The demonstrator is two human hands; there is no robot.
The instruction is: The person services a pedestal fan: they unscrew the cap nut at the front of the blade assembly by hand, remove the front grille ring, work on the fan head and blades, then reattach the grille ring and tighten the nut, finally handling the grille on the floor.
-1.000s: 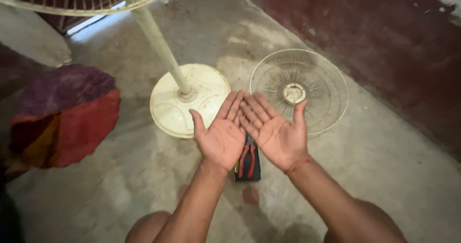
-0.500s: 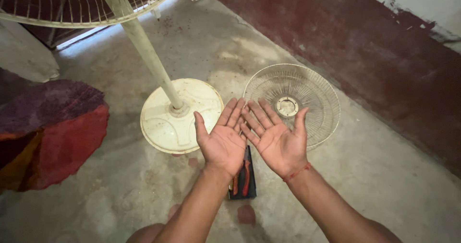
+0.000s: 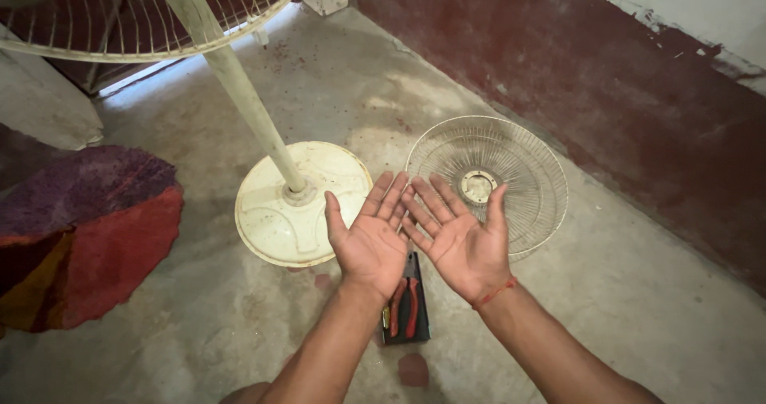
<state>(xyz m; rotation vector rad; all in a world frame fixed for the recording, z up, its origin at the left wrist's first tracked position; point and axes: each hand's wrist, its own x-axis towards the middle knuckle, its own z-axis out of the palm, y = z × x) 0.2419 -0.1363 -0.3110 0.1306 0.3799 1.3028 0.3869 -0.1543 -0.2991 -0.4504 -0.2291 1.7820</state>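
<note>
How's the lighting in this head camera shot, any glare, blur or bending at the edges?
Head view: soft, dim light, brightest as a pale strip at the upper left; no hard glare. Both hands, left hand and right hand, look sharp. The fan pole leans from wide-angle distortion.

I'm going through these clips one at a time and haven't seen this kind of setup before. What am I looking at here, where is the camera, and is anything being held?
No machine here: a person wears one camera on the head, looking down at their own bare hands. The left hand and right hand are held palm up, side by side, open and empty. On the concrete floor below them lie red-handled pliers on a dark pouch. Beyond stand a pedestal fan's round cream base and pole, with a detached wire fan guard lying flat. A red and purple rug lies left.
</note>
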